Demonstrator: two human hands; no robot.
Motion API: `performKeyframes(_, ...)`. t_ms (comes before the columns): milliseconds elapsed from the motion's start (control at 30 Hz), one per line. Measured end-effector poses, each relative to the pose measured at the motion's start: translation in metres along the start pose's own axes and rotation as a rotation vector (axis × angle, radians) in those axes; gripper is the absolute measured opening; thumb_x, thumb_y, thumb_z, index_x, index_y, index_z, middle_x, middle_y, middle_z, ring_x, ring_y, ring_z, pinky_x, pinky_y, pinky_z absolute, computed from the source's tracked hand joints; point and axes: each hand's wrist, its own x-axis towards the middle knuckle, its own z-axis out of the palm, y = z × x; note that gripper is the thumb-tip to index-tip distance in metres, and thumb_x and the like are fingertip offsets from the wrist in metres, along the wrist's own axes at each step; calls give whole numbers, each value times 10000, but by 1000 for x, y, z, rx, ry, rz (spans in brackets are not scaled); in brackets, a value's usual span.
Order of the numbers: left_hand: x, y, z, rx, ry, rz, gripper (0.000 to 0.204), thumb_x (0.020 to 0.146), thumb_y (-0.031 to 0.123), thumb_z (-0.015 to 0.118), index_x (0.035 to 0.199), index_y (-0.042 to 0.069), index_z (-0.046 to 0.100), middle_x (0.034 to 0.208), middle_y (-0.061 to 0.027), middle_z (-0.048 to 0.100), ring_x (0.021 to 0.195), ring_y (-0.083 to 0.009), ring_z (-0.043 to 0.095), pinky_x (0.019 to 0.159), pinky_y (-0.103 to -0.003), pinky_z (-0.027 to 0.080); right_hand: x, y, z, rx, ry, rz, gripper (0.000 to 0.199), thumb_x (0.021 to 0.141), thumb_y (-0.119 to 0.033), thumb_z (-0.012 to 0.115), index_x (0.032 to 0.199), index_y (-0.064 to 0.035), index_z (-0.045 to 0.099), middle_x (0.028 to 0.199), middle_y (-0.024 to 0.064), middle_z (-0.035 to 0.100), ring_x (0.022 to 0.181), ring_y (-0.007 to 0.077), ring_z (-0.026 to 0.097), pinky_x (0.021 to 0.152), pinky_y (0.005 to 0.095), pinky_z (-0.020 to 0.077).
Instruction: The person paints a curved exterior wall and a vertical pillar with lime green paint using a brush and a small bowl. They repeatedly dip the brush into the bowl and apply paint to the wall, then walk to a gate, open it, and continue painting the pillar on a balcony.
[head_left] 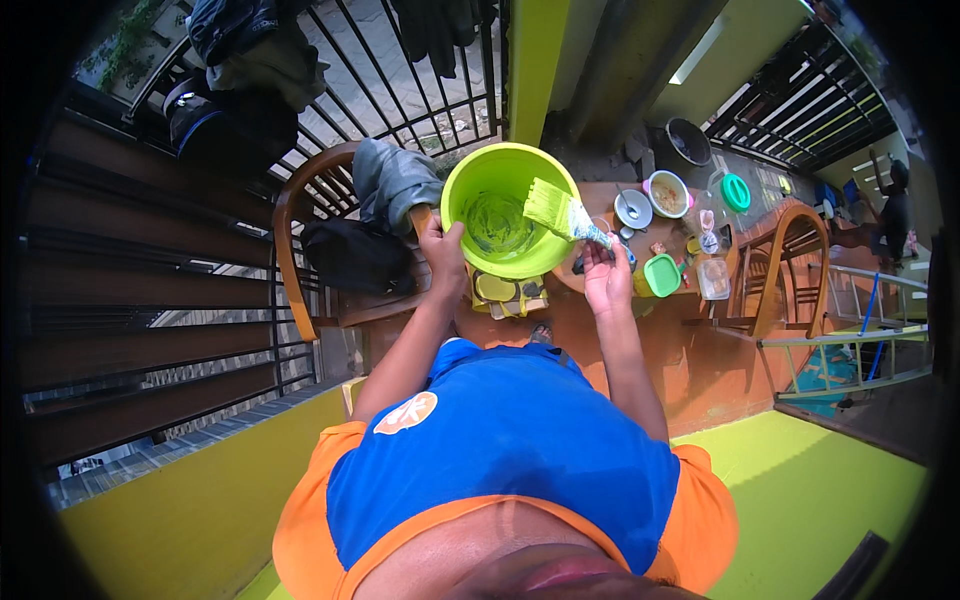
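Observation:
My left hand grips the left wall of a lime-green bucket, thumb at the rim. The bucket tilts toward me, and wet green paint smears its bottom. In my right hand is a wide paintbrush, held by its handle with the palm turned up. Green paint coats the bristles, which lie over the bucket's right rim; white and green spatters mark the part below them. Whether the bristles touch the rim, I cannot tell.
Beyond my right hand, a table bears a white bowl, a pot and a green-lidded container. Wooden chairs stand at both sides, clothes on the left one. A ladder lies right; a person stands far right.

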Motion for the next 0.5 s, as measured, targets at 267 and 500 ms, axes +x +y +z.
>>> performKeyframes(267,117,2,-22,20,-157,-51,123,800,-43,596,757,52,530,715,35,555,584,-24,447,545,-204,359,23,57,76,28,-49,-155,166,958,-159,618,1070,-40,588,1059,109,640,1022,245,629,953,370,542)
performKeyframes(500,164,-9,-22,31,-180,-146,90,826,-50,591,803,29,555,757,-1,599,614,-51,512,568,-225,414,23,90,72,241,110,-124,222,970,-174,585,1119,-14,546,1108,195,619,1059,314,632,970,399,553)
